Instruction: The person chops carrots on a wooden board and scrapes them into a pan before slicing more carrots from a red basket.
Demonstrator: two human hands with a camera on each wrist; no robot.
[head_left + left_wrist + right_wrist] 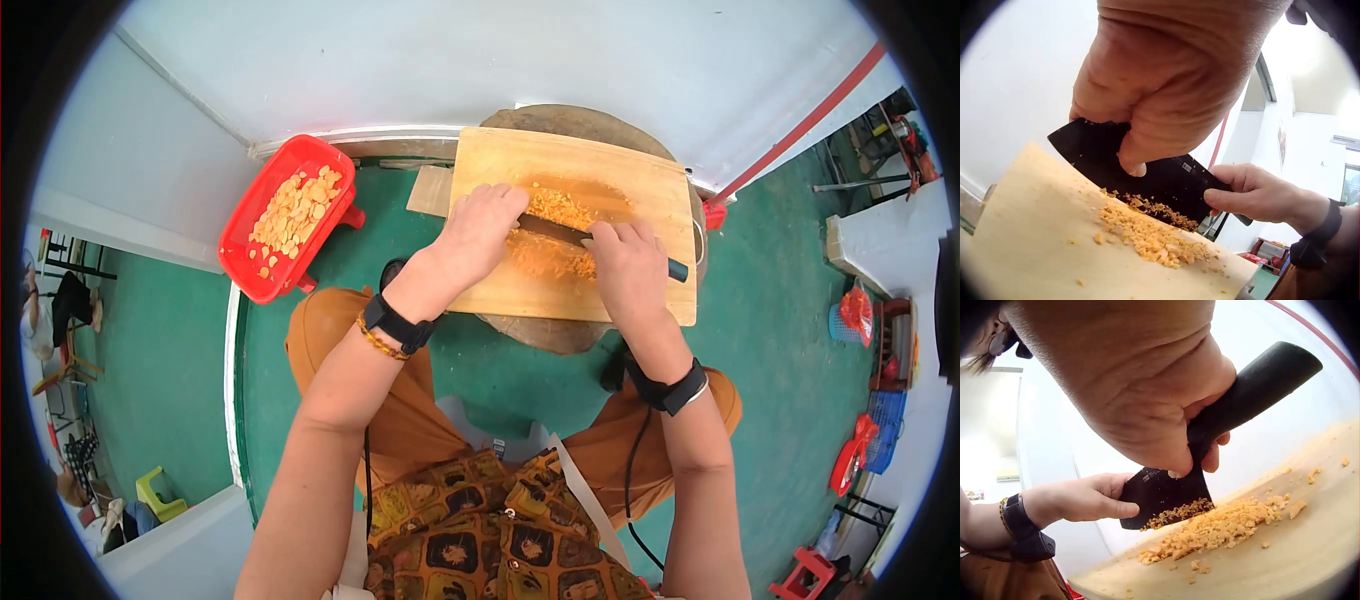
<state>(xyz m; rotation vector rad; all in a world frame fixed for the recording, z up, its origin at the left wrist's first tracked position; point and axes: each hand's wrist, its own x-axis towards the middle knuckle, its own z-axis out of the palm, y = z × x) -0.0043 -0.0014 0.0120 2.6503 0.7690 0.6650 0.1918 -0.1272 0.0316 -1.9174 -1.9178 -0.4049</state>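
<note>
A black cleaver (1169,181) spans the wooden cutting board (490,160), its edge low among finely chopped orange-yellow bits (1210,528). My left hand (478,228) pinches the front end of the blade, thumb on one face and fingers over the other side. At the other end, my right hand (632,268) grips the cleaver where handle and blade meet, and the dark handle (1266,381) sticks out past it. Crumbs cling to the lower part of the blade. The chopped bits (1154,240) lie in a loose heap, with a few pieces scattered around.
Under the board is a round wooden block (550,335). To the left stands a red plastic basin (236,262) holding many thin orange slices (298,212). A white wall (480,60) rises behind the board. Baskets and a red stool (805,572) line the right side.
</note>
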